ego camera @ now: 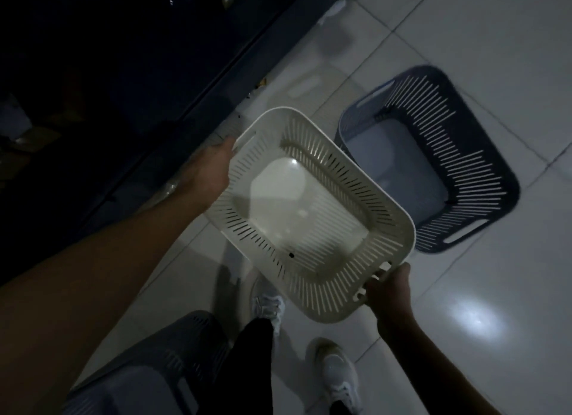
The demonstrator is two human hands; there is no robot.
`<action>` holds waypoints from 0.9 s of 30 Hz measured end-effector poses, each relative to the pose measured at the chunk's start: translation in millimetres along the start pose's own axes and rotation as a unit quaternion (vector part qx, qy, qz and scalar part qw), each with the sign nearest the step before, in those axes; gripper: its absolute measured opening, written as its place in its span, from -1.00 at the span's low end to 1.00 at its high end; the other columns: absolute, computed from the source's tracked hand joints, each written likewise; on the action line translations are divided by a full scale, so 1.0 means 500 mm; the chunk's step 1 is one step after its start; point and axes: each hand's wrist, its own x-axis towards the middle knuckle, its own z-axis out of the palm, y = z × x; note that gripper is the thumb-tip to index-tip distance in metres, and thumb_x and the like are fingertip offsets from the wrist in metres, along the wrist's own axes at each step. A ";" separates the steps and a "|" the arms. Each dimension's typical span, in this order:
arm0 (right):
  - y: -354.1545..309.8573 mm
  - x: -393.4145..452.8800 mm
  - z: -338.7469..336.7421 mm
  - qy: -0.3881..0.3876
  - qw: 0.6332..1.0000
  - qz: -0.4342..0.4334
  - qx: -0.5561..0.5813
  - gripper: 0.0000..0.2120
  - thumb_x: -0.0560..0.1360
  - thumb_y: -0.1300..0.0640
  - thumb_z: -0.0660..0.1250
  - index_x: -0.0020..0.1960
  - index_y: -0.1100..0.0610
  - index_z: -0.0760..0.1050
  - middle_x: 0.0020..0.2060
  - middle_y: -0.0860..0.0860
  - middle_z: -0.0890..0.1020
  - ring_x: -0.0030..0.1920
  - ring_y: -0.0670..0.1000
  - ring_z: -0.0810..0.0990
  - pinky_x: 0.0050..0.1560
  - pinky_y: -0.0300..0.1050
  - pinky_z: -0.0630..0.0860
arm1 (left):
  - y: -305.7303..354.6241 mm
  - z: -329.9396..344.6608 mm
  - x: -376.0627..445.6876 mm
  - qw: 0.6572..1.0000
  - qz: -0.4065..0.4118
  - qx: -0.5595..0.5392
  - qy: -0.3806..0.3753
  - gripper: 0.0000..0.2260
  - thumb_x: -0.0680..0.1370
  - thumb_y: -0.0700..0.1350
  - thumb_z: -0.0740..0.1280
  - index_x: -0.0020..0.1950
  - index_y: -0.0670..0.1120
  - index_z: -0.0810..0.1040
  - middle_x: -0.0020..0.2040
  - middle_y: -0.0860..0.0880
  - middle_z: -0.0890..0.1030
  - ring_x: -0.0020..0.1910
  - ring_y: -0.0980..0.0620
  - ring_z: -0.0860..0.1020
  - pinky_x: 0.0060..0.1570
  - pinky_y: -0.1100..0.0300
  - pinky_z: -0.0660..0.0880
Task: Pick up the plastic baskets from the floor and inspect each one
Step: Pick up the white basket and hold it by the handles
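I hold a white slotted plastic basket up over the floor, its open side facing me. My left hand grips its far-left rim and my right hand grips the handle slot at its near-right end. A small dark speck lies on its inner wall near the bottom. A dark blue-grey slotted basket stands on the tiles behind and to the right. Another grey basket sits on the floor at the lower left, partly hidden by my left forearm and leg.
Dark furniture fills the upper left along the wall. My feet in white shoes stand on glossy white tiles with a bright light reflection at the right. A pale object lies near the top centre, blurred.
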 end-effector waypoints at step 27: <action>-0.105 -0.528 -0.041 -0.032 0.820 -0.442 -0.364 -0.76 0.62 0.10 0.17 0.15 0.24 0.47 -0.05 0.24 0.65 -0.06 0.29 0.65 -0.01 0.33 0.60 | -0.245 -0.033 -0.957 0.897 -0.236 -0.324 0.184 -0.64 0.63 -0.05 0.16 0.44 0.09 0.35 0.12 -0.18 0.64 0.04 -0.23 0.62 0.05 -0.12 0.58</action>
